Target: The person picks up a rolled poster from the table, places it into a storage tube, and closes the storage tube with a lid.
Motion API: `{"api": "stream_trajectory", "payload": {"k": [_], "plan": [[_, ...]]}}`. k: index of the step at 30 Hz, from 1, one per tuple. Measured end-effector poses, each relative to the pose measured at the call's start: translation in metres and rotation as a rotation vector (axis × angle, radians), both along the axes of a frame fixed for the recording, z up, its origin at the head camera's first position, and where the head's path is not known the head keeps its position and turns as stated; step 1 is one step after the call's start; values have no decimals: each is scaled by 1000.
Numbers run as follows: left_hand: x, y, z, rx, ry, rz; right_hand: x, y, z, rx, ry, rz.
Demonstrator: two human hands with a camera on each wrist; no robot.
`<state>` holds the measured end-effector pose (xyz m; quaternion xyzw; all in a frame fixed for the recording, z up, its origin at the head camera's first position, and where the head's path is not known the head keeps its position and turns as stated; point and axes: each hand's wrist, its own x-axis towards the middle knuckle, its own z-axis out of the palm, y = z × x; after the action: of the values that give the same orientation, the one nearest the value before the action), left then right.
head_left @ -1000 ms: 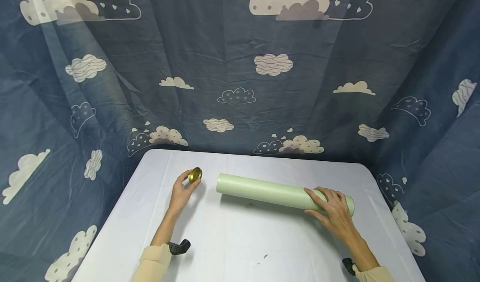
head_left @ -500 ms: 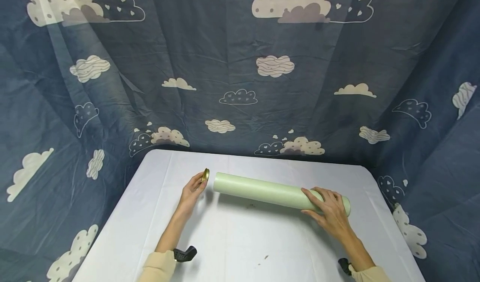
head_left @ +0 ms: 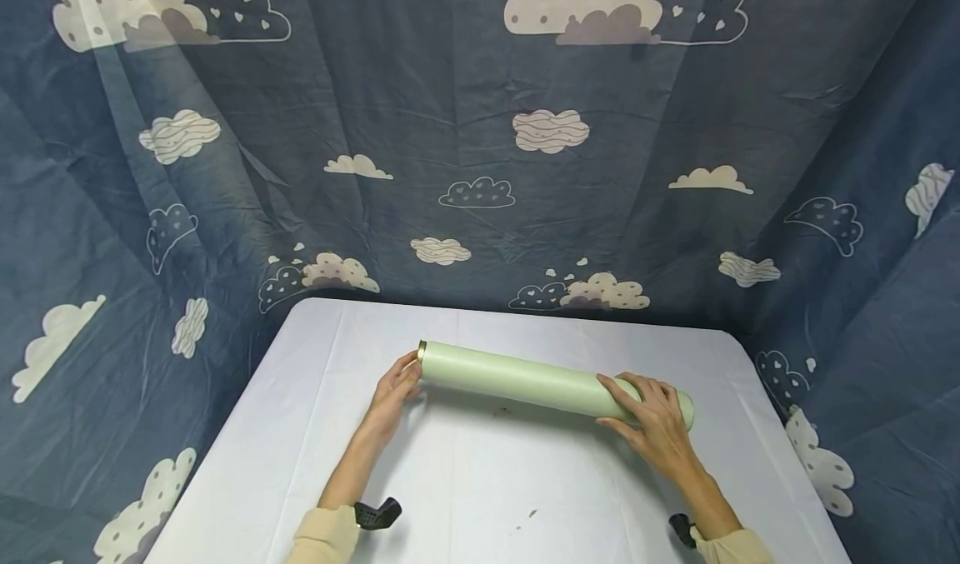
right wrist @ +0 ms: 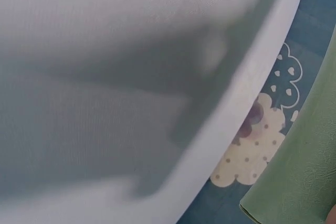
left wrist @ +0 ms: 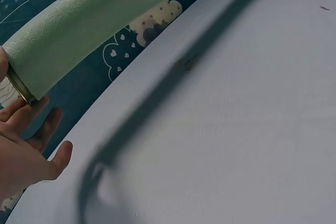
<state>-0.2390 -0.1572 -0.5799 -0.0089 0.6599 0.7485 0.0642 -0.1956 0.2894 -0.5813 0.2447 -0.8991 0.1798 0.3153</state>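
A long pale green tube (head_left: 517, 377) with a faintly textured surface lies crosswise over the white table, its shadow falling below it. My right hand (head_left: 652, 418) grips it near the right end, thumb on the near side and fingers over the top. At the tube's left end sits a shallow round gold metal cap (head_left: 422, 352). My left hand (head_left: 392, 393) holds this cap by the fingertips, with its rim right against the tube in the left wrist view. In the right wrist view only the tube's end (right wrist: 299, 182) and a bit of a finger (right wrist: 332, 216) show.
The white-covered table (head_left: 525, 481) carries a few small dark marks. A dark blue curtain (head_left: 480, 131) printed with clouds hangs behind it and along both sides. Black wrist devices (head_left: 378, 514) sit at both cuffs.
My left hand has moved right, turning the gold cap from face-on to edge-on and bringing it against the tube's left end. The tube has shifted slightly left with my right hand.
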Motion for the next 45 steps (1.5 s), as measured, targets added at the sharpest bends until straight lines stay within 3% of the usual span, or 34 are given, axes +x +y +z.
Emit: {"api": "stream_trajectory", "payload": {"k": [6,14,24,34,45], "plan": [[-1,0,0,27,-17,-34,0,-2,0,-4,-6,0],[-3,-11,6,-31,-46,-116,-2,0,1,-5,5,18],[-8,-20,11,-27,14,-174,-2,-3,4,1,6,46],[-9,-24,15,-147,31,-150,-5,-5,9,9,24,53],[-9,-28,13,-159,45,-164,-12,-5,13,48,10,76]]}}
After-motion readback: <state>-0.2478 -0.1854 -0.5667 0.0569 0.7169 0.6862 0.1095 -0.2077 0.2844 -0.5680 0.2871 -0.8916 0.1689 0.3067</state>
